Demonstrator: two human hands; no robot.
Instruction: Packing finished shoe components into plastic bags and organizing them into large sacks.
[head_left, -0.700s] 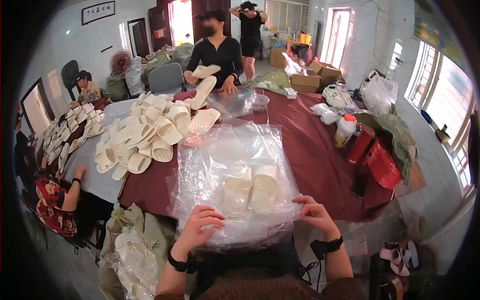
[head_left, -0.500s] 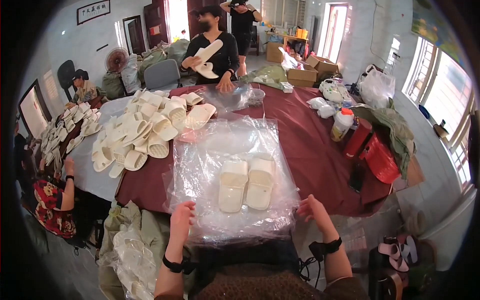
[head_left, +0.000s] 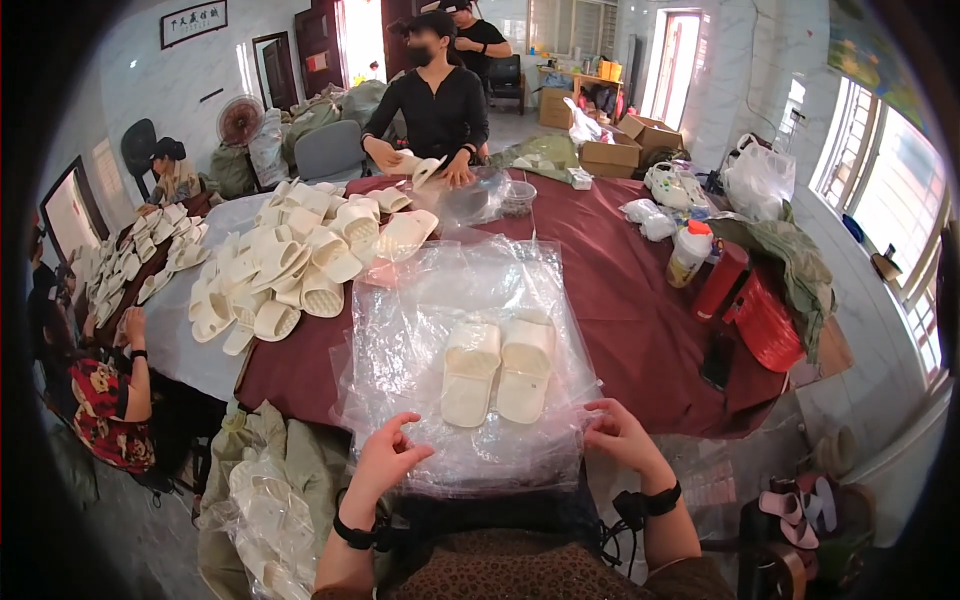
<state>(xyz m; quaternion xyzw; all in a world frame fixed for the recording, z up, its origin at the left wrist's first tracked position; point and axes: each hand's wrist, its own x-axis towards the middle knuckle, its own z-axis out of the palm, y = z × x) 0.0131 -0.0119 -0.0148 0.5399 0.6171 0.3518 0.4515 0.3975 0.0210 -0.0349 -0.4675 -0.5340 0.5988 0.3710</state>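
Slippers (head_left: 498, 368), a cream pair, lie side by side at the centre of the frame inside a clear plastic bag (head_left: 470, 300) spread on the maroon counter (head_left: 630, 290). The left hand (head_left: 388, 460), at lower centre, hangs with fingers loosely curled just over the bag's near edge; whether it pinches the film I cannot tell, since the plastic is nearly invisible there. The right hand (head_left: 618, 435) rests on the near right edge with fingers bent, seemingly gripping the film.

Risk lies in the slack, slippery plastic: a one-sided pull could skew the pair or slide it toward the near counter edge, where the bag already overhangs. Crumpled film could also catch a sole and turn one slipper over.

Around it, a heap of loose slippers (head_left: 290, 260) fills the left of the frame, close to the bag's far left corner. A white bottle (head_left: 688, 255) and red container (head_left: 722, 280) stand at the right, well apart. A person in black (head_left: 438, 100) works at upper centre, across the counter. More bagged stock (head_left: 265, 520) sits at lower left, beside the left forearm.
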